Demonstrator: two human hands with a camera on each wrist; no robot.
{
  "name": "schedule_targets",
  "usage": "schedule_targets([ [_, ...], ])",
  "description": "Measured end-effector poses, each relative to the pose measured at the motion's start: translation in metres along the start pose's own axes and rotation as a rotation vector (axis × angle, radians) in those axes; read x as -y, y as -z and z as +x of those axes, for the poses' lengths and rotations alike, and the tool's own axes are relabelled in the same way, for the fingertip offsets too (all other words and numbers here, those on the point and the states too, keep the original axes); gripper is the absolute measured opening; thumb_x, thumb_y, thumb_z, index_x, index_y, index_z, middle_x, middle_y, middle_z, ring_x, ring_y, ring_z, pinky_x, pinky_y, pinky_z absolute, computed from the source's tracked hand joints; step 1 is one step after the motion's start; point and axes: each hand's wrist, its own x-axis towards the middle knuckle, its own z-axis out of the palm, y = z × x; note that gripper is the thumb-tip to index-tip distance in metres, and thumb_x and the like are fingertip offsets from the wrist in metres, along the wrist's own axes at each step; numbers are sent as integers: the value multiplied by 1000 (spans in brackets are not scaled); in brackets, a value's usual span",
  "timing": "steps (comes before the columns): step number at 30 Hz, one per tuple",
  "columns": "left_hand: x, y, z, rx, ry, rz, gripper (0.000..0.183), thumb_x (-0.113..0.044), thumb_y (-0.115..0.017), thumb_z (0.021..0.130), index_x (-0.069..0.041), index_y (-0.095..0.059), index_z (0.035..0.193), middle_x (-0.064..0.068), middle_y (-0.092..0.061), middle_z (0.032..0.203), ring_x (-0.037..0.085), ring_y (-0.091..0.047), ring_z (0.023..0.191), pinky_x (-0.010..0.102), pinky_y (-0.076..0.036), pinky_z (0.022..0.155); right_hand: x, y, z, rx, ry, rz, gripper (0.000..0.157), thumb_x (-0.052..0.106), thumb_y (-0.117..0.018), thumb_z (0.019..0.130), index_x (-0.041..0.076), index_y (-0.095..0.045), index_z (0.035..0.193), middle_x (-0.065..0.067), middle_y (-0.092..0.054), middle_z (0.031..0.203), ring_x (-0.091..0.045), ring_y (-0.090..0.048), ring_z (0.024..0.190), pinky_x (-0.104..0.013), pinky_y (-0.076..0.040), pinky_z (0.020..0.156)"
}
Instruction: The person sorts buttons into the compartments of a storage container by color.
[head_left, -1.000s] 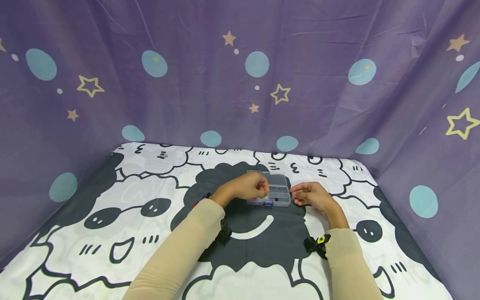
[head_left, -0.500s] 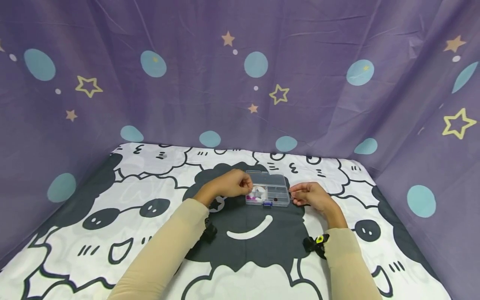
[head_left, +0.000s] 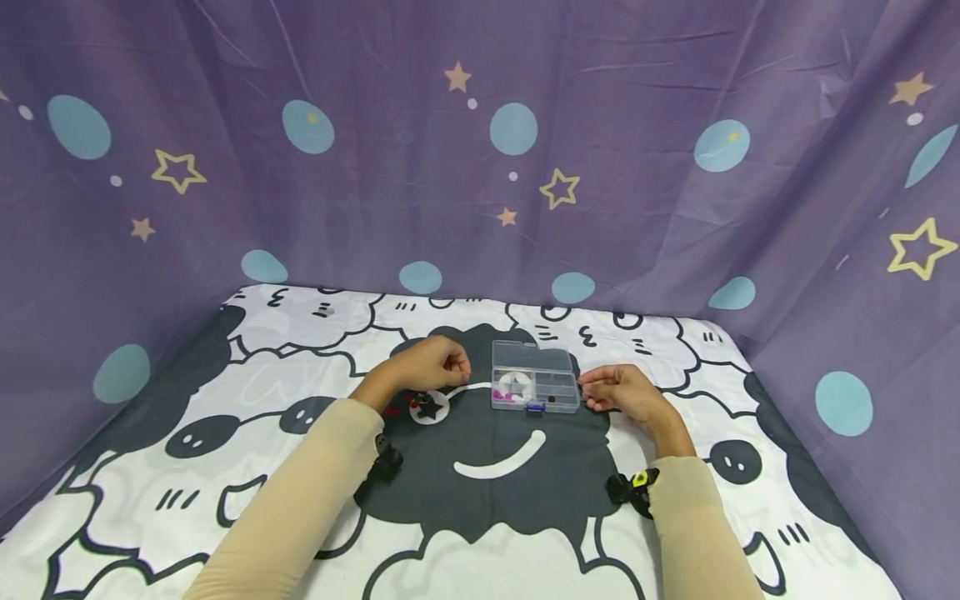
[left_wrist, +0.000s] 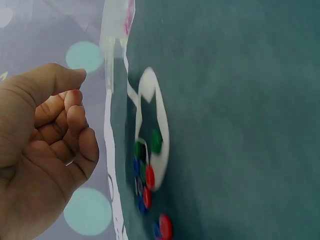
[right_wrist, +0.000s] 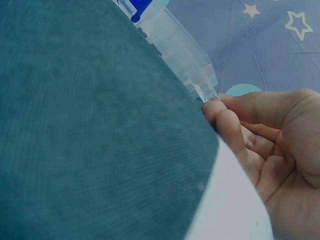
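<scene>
A clear plastic compartment box [head_left: 557,385] stands with its lid [head_left: 534,357] raised at the back. Pink bits [head_left: 502,396] lie in its left part, and one small dark piece [head_left: 551,399] sits farther right. My right hand [head_left: 626,392] pinches the box's right edge between thumb and fingertips; the same hand [right_wrist: 280,145] is close up in the right wrist view. Left of the box, my left hand [head_left: 435,364] hovers with loosely curled fingers and a gap between thumb and fingertips. Below it lie several small round beads, red [left_wrist: 150,177], green [left_wrist: 156,141] and blue.
A dark sheep print with a white smile [head_left: 501,457] covers the middle of the cloth [head_left: 480,500]. A white ring with a star [head_left: 429,408] shows beside the beads. Behind the table hangs a purple curtain [head_left: 420,208]. A blue latch [head_left: 535,408] sits on the box's front.
My left hand has moved left, from over the box to above the loose beads, uncovering the box's left compartments. The right hand has stayed at the box's right edge.
</scene>
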Motion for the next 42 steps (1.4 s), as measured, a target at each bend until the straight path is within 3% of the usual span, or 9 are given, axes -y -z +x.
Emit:
schedule_targets([
  [19,40,21,-42,3,124,9,6,-9,-68,95,-6,-73,92,-1,-67,80,12,-57,69,32,-49,69,3,-1,-1,-15,-20,11,27,-7,-60,97,-18,-60,122,-5,-70,87,-9,-67,70,-25,-58,66],
  [35,48,27,-52,48,205,-3,6,-10,-74,92,-5,-73,90,-2,-66,78,12,-54,68,30,-47,66,2,-2,-1,-2,-5,-5,28,-5,-61,97,-18,-60,122,-5,-70,85,-8,-66,69,-25,-58,67],
  [42,50,26,-51,59,200,0,3,-10,-75,91,-8,-74,89,-2,-67,77,12,-55,67,31,-47,64,1,-1,-1,-11,-14,-6,30,-4,-62,97,-18,-59,123,-6,-71,85,-8,-66,69,-25,-58,66],
])
